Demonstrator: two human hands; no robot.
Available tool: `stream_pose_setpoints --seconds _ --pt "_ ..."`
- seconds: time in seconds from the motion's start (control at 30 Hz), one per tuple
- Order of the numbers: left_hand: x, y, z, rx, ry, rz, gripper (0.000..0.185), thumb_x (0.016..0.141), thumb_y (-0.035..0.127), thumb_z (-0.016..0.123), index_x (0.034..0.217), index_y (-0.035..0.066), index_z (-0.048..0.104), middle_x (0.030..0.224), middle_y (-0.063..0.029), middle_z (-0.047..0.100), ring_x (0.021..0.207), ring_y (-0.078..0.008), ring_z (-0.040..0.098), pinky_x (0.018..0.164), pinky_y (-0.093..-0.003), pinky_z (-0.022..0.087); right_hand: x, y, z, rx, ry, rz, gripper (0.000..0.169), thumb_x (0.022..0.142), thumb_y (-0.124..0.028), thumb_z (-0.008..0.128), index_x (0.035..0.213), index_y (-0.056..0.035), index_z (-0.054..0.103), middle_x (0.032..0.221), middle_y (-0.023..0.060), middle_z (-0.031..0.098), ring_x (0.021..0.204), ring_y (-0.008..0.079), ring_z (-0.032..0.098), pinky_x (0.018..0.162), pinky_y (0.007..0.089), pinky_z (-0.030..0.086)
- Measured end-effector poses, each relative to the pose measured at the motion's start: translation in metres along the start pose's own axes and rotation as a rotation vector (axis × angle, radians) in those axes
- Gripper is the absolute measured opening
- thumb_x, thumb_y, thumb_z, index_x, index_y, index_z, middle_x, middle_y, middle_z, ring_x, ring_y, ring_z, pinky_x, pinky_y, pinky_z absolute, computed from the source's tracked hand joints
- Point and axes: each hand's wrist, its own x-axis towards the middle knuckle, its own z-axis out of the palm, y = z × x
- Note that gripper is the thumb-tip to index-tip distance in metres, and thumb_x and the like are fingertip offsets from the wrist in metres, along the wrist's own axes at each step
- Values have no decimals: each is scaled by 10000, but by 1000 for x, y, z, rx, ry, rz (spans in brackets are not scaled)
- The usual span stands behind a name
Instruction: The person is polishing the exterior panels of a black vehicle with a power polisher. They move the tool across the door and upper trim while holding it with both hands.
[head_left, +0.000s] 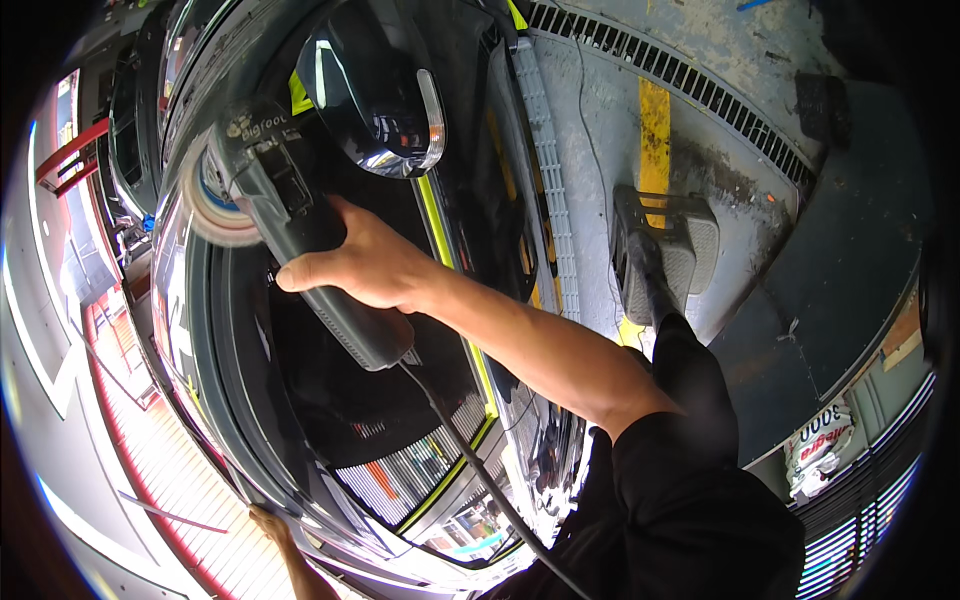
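My right hand (367, 259) grips the dark body of a corded Bigfoot polisher (292, 202). The round pad (225, 221) at the polisher's head lies against the upper edge of a black car, near the windshield pillar and roof. A power cord (465, 450) runs from the tool's rear end down past my body. Beside the tool is the car's glossy side mirror (375, 97). Yellow-green masking tape (480, 367) lines the side window trim. My left hand (268, 523) rests on the roof's far edge at the lower left; its fingers are partly hidden.
One foot stands on a grey plastic step stool (660, 277) on the concrete floor. A floor drain grate (675, 75) curves beyond it, and a thin cable (585, 112) crosses the floor. A dark flat surface (832, 247) and a printed bag (821, 450) are at the right.
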Motion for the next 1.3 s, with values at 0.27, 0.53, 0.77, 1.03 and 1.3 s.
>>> stream_pose_setpoints --seconds 0.27,0.53,0.77,1.03,1.3 --pt "10 -8 0 -22 -14 12 887 1062 721 187 1442 -32 459 1430 -284 534 1314 -452 517 1086 -552 384 -22 17 2 -17 -28 24 899 739 -379 861 1445 30 482 1117 108 602 1066 235 614 974 387 510" --pt "7 -9 -3 42 -33 -27 888 1057 714 157 1519 2 420 1504 -262 504 1381 -465 476 1144 -625 298 -46 20 13 -5 -63 69 865 747 -381 853 1420 33 500 1176 124 596 1131 254 575 1035 395 463" --pt "14 -19 1 45 -23 -17 859 1070 693 195 1546 13 416 1537 -253 493 1410 -444 463 1173 -569 307 -65 23 20 -22 -84 139 896 746 -366 859 1461 19 480 1170 117 598 1125 242 573 1023 389 464" --pt "10 -25 5 71 78 17 735 1123 570 260 1439 -49 498 1398 -292 565 1286 -452 527 1104 -477 402 -93 35 28 -17 -120 202 981 730 -352 883 1529 -9 428 1143 110 610 1083 225 599 972 381 498" --pt "3 -25 2 162 37 -54 764 1088 659 156 1528 98 431 1492 -198 557 1403 -397 500 1145 -681 229 -117 37 40 40 -148 326 931 733 -301 887 1499 -18 439 1094 105 618 972 200 631 892 390 532"
